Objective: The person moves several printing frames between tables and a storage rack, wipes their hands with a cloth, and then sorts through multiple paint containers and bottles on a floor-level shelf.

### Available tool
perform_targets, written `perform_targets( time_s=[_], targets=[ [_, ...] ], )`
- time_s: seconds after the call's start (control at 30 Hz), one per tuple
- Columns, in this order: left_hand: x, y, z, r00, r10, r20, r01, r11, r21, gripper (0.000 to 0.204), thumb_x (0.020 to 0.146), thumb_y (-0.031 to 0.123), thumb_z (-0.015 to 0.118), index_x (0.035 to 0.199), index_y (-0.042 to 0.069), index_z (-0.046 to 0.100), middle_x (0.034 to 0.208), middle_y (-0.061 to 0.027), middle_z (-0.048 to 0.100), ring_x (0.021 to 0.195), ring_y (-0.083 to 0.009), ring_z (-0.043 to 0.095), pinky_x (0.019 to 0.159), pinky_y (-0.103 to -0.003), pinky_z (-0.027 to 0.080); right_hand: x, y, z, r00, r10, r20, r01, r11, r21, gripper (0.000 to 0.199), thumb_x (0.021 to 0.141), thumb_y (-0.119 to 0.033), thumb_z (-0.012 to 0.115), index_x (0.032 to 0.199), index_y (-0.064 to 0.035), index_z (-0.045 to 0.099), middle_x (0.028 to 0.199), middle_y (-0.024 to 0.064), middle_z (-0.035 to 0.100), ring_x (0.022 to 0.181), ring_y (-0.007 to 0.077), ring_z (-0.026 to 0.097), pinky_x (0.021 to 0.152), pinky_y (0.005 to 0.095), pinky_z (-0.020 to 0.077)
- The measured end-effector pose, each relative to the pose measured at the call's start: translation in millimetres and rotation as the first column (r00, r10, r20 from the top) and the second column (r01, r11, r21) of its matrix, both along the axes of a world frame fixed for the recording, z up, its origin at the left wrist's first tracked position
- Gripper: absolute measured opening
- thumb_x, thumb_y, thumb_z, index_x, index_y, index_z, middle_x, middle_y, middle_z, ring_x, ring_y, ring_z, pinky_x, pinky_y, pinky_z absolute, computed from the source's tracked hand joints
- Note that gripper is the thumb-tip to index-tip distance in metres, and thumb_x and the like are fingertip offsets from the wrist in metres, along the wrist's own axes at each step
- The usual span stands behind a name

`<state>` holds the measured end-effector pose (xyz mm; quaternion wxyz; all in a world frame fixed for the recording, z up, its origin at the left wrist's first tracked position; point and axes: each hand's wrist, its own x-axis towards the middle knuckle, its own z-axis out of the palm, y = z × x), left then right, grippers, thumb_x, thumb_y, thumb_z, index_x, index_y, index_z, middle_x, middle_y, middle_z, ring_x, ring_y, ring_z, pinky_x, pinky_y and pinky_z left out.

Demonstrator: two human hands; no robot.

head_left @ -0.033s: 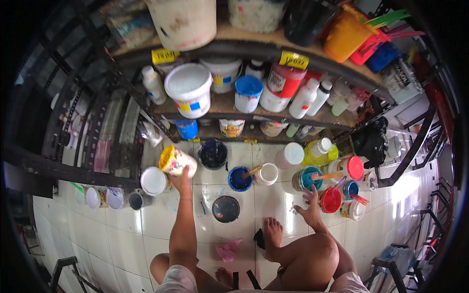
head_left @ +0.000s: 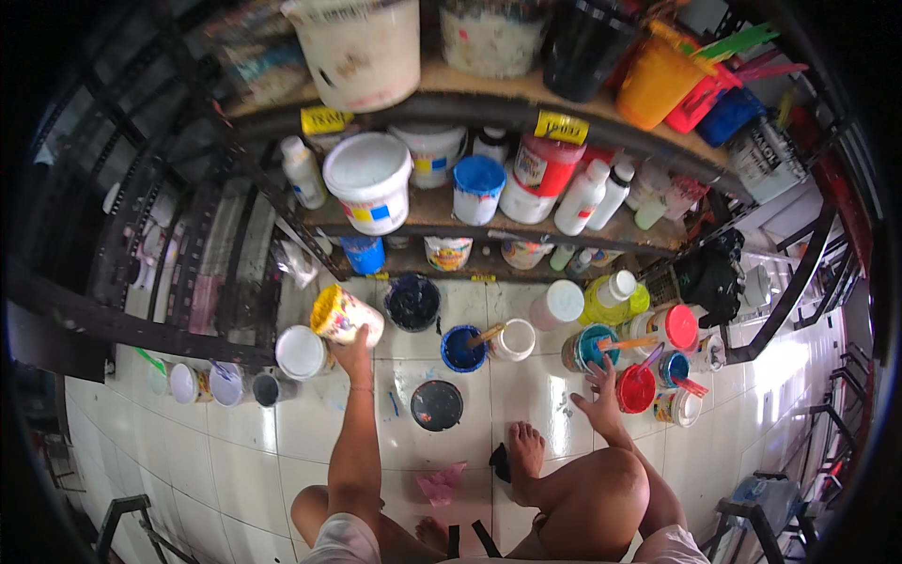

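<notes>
Head view, left hand (head_left: 352, 355) gripping yellow-lidded jar (head_left: 344, 316), blue paint tub (head_left: 462, 348) nearby

Daylight comes in from the right, leaving bright glare on the glossy floor tiles (head_left: 526, 395) there, while the left side sits dim. The shelves (head_left: 423, 211) bow strongly, the corners fall black, and fine detail looks soft toward the rim.

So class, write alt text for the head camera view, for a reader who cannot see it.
A person sits on a white tiled floor, the left hand gripping a tilted yellow-lidded paint tub and the right hand spread on the tiles beside a red-lidded jar. Open paint pots ring them below wooden shelves crowded with tubs and bottles.
</notes>
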<state>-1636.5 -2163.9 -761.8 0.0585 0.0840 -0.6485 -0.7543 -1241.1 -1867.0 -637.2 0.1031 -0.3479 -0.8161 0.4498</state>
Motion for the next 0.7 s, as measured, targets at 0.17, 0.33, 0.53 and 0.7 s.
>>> perform_targets(
  time_s=[0.17, 0.33, 0.53, 0.7],
  targets=[
    [29.4, -15.2, 60.5, 1.0, -0.012, -0.013, 0.011, 0.995, -0.102, 0.087, 0.064, 0.001, 0.08, 0.134, -0.007, 0.03, 0.129, -0.0176, 0.048, 0.113, -0.0241, 0.053, 0.095, -0.034, 0.046, -38.1, 30.0, 99.7, 0.935, -0.106, -0.338, 0.003, 0.956, -0.292, 0.066, 0.083, -0.009, 0.062, 0.14, 0.0013, 0.03, 0.121, 0.0151, 0.056, 0.104, 0.0196, 0.057, 0.089, 0.0322, 0.0452],
    [50.0, -20.0, 142.5, 0.996, -0.017, -0.086, 0.033, 0.982, 0.184, 0.08, 0.067, -0.004, 0.076, 0.133, -0.004, 0.03, 0.126, -0.0156, 0.049, 0.113, -0.0232, 0.052, 0.095, -0.033, 0.046, -100.1, -27.7, 253.6, 0.867, 0.062, -0.494, -0.175, 0.967, -0.185, 0.048, 0.086, -0.01, 0.06, 0.129, 0.0028, 0.045, 0.113, 0.0124, 0.06, 0.097, 0.0161, 0.059, 0.085, 0.0292, 0.047],
    [81.5, -41.7, 211.7, 0.985, -0.066, -0.161, 0.095, 0.98, 0.178, 0.078, 0.069, -0.006, 0.074, 0.133, -0.003, 0.031, 0.128, -0.0142, 0.048, 0.116, -0.0221, 0.051, 0.1, -0.034, 0.042, -233.3, -100.3, 318.8, 0.822, 0.364, -0.438, -0.267, 0.926, 0.268, 0.071, 0.079, -0.021, 0.073, 0.135, 0.0022, 0.037, 0.122, 0.022, 0.055, 0.11, 0.0296, 0.056, 0.095, 0.0376, 0.0438],
    [109.6, -48.3, 255.5, 0.979, -0.078, -0.188, 0.117, 0.972, 0.205, 0.075, 0.068, -0.007, 0.073, 0.131, -0.003, 0.032, 0.129, -0.0149, 0.047, 0.116, -0.0232, 0.051, 0.101, -0.035, 0.041, -374.3, -105.0, 337.4, 0.777, 0.214, -0.592, 0.137, 0.861, 0.49, 0.102, 0.065, -0.032, 0.083, 0.14, 0.0047, 0.024, 0.128, 0.0283, 0.048, 0.121, 0.0396, 0.046, 0.101, 0.0447, 0.0377]
  ],
)
